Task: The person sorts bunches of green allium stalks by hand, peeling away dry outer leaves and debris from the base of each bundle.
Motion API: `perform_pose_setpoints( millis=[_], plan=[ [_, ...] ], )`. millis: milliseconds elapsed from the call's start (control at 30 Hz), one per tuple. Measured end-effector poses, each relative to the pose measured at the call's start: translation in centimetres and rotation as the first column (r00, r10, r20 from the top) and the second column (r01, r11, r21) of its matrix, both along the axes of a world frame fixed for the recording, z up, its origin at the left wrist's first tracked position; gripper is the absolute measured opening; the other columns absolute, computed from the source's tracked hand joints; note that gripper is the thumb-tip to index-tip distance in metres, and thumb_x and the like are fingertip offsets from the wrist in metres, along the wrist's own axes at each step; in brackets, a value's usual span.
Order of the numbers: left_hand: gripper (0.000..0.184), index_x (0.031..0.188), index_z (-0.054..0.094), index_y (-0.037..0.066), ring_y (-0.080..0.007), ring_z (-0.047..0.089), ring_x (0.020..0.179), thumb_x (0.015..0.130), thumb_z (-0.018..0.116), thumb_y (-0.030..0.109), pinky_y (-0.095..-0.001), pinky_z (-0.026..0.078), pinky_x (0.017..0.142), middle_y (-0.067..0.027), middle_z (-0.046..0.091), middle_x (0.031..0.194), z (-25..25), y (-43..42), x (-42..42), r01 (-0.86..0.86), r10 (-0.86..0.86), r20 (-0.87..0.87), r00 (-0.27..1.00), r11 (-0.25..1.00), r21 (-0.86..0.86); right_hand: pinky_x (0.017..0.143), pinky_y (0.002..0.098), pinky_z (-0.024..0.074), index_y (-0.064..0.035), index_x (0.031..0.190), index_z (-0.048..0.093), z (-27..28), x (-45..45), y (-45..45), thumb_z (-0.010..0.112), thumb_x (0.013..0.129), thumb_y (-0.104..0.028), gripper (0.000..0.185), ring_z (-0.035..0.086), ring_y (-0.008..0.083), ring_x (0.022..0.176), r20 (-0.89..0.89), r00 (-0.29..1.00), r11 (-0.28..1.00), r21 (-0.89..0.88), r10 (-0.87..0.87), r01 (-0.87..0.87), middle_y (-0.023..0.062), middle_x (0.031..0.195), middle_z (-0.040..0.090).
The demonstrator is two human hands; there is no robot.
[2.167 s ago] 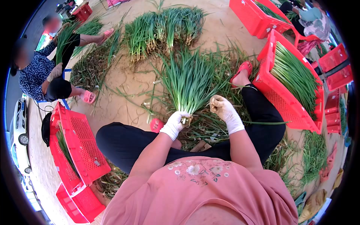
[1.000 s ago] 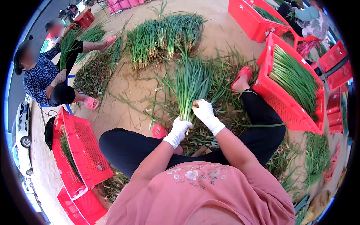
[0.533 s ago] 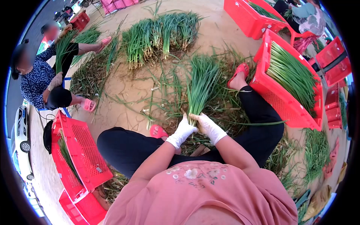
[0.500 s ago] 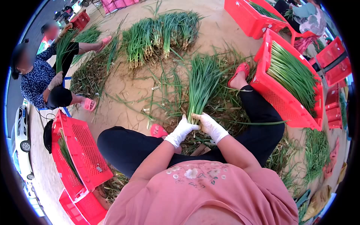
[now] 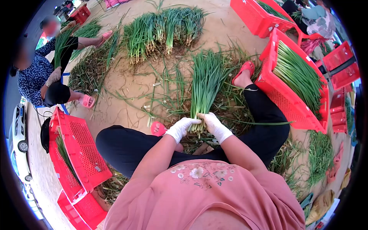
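Both my hands, in white gloves, hold a bunch of long, thin-leaved green onions or chives (image 5: pixel 207 82) between my knees. Its leaves point away from me, and the pale cut or root ends (image 5: pixel 197 128) stick out toward me below the fingers. My left hand (image 5: pixel 186 125) is closed around the left side near the pale ends. My right hand (image 5: pixel 210 122) grips the right side, its thumb lying across the stalks. Some fingers are hidden behind the bunch. One long loose leaf (image 5: pixel 264 123) lies across my right leg.
A red crate (image 5: pixel 285 109) full of similar greens stands at my right. Another red crate (image 5: pixel 82 153) is at my left. Ahead lies a row of bunches (image 5: pixel 165 32) on the ground, with leaf scraps (image 5: pixel 92 74) around. A person (image 5: pixel 34 82) sits at left holding greens.
The pale ends now show further below my hands, which keep their hold on the bunch. My view has shifted slightly. The person at left has moved a little toward the view's edge.
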State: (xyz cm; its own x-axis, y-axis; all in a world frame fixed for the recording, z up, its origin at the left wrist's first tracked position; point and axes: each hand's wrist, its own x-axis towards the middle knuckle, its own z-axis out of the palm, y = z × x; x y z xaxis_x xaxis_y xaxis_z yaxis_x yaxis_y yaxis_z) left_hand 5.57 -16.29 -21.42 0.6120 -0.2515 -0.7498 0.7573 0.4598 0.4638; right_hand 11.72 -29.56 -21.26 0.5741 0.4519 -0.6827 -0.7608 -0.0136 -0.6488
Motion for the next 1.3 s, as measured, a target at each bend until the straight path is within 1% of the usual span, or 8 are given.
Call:
perform_pose_setpoints(
  millis=[267, 433, 667, 800, 867, 967, 1167, 1300],
  plan=[
    [0.034, 0.108, 0.049, 0.002, -0.0307, 0.059, 0.086, 0.082, 0.042, 0.023, -0.049, 0.044, 0.081, -0.0161, 0.059, 0.099, 0.0, -0.3, 0.4, -0.244, 0.21, -0.161, 0.964, 0.941, -0.236, 0.078, 0.038, 0.0457, -0.0026, 0.104, 0.05, 0.2, -0.4, 0.0, 0.034, 0.09, -0.021, 0.028, 0.057, 0.0267, 0.087, -0.338, 0.873, 0.915, 0.07, -0.352, 0.397, 0.0145, 0.1, 0.057],
    [0.037, 0.111, 0.048, 0.005, -0.0342, 0.056, 0.092, 0.084, 0.04, 0.028, -0.0616, 0.034, 0.087, -0.0158, 0.057, 0.105, 0.8, -0.9, 0.3, -0.301, 0.275, -0.146, 0.95, 0.933, -0.196, 0.081, 0.0354, 0.0435, -0.0054, 0.106, 0.051, -1.0, 0.0, -0.6, 0.044, 0.089, -0.029, 0.03, 0.056, 0.0228, 0.089, -0.286, 0.941, 0.979, 0.037, -0.181, 0.2, 0.0107, 0.101, 0.058],
    [0.026, 0.104, 0.053, 0.003, -0.032, 0.057, 0.09, 0.083, 0.048, 0.016, -0.0545, 0.042, 0.084, -0.0155, 0.059, 0.097, 1.7, -1.0, 0.0, -0.397, 0.39, -0.113, 0.914, 0.802, -0.445, 0.075, 0.0382, 0.0441, -0.0086, 0.096, 0.052, 0.5, -0.5, -0.8, 0.041, 0.089, -0.033, 0.028, 0.056, 0.0217, 0.084, -0.271, 0.962, 0.998, 0.048, -0.017, 0.031, 0.0086, 0.089, 0.059],
    [0.023, 0.101, 0.054, 0.001, -0.0292, 0.059, 0.083, 0.08, 0.05, 0.008, -0.0483, 0.047, 0.08, -0.0135, 0.06, 0.093, 0.4, -0.6, -0.5, -0.359, 0.355, -0.083, 0.931, 0.851, -0.384, 0.074, 0.0315, 0.0408, -0.0021, 0.097, 0.053, -2.6, 0.6, -1.7, 0.044, 0.088, -0.034, 0.035, 0.053, 0.02, 0.08, 0.014, 0.961, 0.945, -0.188, 0.276, -0.268, 0.0109, 0.091, 0.058],
    [0.024, 0.102, 0.053, 0.0, -0.0283, 0.059, 0.082, 0.078, 0.051, 0.006, -0.048, 0.048, 0.078, -0.0134, 0.061, 0.092, 0.6, -0.7, -0.5, -0.363, 0.355, -0.093, 0.93, 0.85, -0.383, 0.086, 0.0321, 0.038, 0.0049, 0.12, 0.038, -2.4, 0.5, -0.9, 0.061, 0.078, -0.029, 0.059, 0.053, 0.0251, 0.092, 0.165, 0.983, 0.935, -0.331, -0.08, 0.132, 0.0173, 0.104, 0.052],
    [0.028, 0.103, 0.053, 0.0, -0.0284, 0.059, 0.084, 0.075, 0.052, 0.003, -0.0476, 0.047, 0.079, -0.0144, 0.06, 0.093, 0.6, -0.7, -0.4, -0.373, 0.369, -0.085, 0.925, 0.847, -0.379, 0.093, 0.0333, 0.0342, -0.0008, 0.12, 0.043, -0.5, 1.2, -0.8, 0.067, 0.072, -0.031, 0.061, 0.046, 0.0282, 0.107, 0.484, 0.875, 0.865, -0.45, 0.029, 0.221, 0.0204, 0.112, 0.048],
    [0.026, 0.098, 0.053, -0.002, -0.0272, 0.059, 0.082, 0.072, 0.055, 0.003, -0.0441, 0.048, 0.077, -0.0134, 0.06, 0.089, -0.1, -1.0, -0.6, -0.314, 0.321, -0.041, 0.946, 0.883, -0.347, 0.09, 0.0428, 0.0289, -0.0187, 0.091, 0.066, 2.5, 1.9, 2.6, 0.066, 0.066, -0.035, 0.029, 0.046, 0.0271, 0.105, 0.504, 0.495, 0.605, -0.794, 0.707, -0.055, 0.0098, 0.105, 0.055],
    [0.031, 0.102, 0.052, 0.001, -0.0262, 0.058, 0.083, 0.071, 0.056, -0.002, -0.0444, 0.048, 0.078, -0.0118, 0.059, 0.092, -1.5, -0.7, -0.5, -0.309, 0.312, -0.045, 0.949, 0.895, -0.321, 0.073, 0.0329, 0.0426, -0.004, 0.085, 0.061, -2.7, 3.3, 1.9, 0.056, 0.079, -0.015, 0.014, 0.057, 0.0228, 0.077, 0.583, 0.769, 0.882, -0.467, 0.262, 0.054, 0.0115, 0.089, 0.059]
  ],
)
